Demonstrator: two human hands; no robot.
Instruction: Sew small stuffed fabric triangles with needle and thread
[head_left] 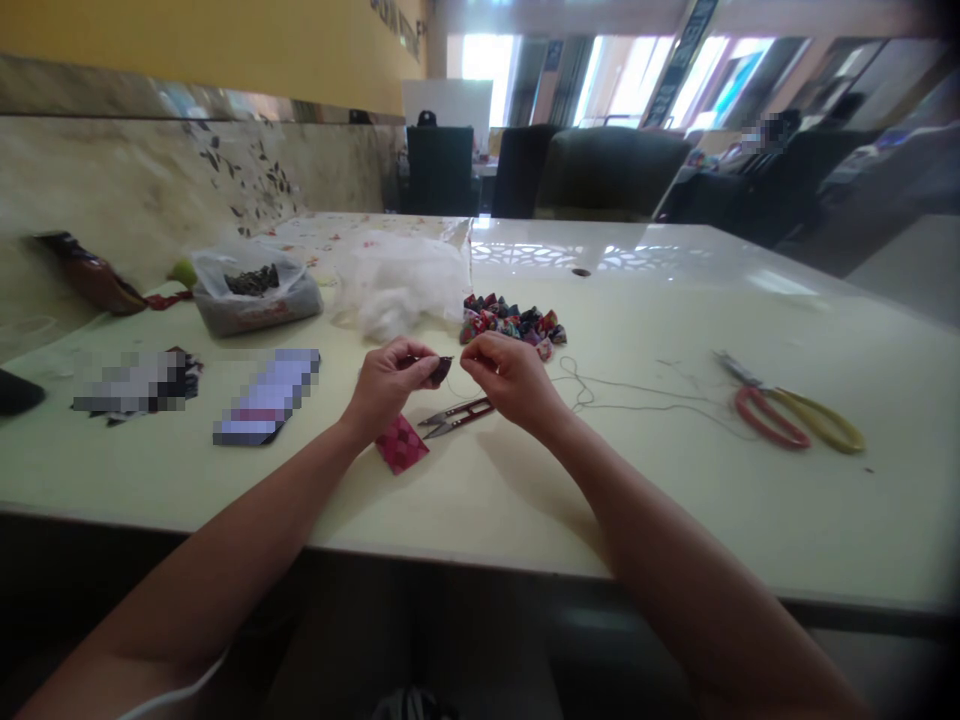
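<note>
Purple-dark cloth piece (444, 371): it's sitting right between the two hands, poking out of the left one toward the fingertips of the right one, and it's being held up above the desk (525, 530)
Left hand (384, 388): thumb and fingers are pinching that cloth piece pretty snugly
Right hand (516, 376): thumb and finger are pressing together just beside the cloth, with a small gap between; whatever they may be gripping is too small for me to tell
Patterned square (402, 446): a pinkish-red one, lying flat on the desk just below the left hand
Thread snips (452, 416): they're lying under the hands, blades pointing left toward the square, back end hiding behind the right hand
Fabric pile (514, 322): lots of little multicolour pieces are bunching up just beyond the right hand
Thread (637, 385): it's looping loosely across the desk, right of the right hand, running toward the scissors (752, 381)
Scissors handles: one red, one yellow, both are resting well off to the right
White fluffy stuff (390, 312): it's spilling around in clear plastic beyond the left hand
Bag of dark bits (259, 312): it's sitting open, left of the fluff
Phone-ish slab (266, 397): it's lying left of the left hand, blurred out
</note>
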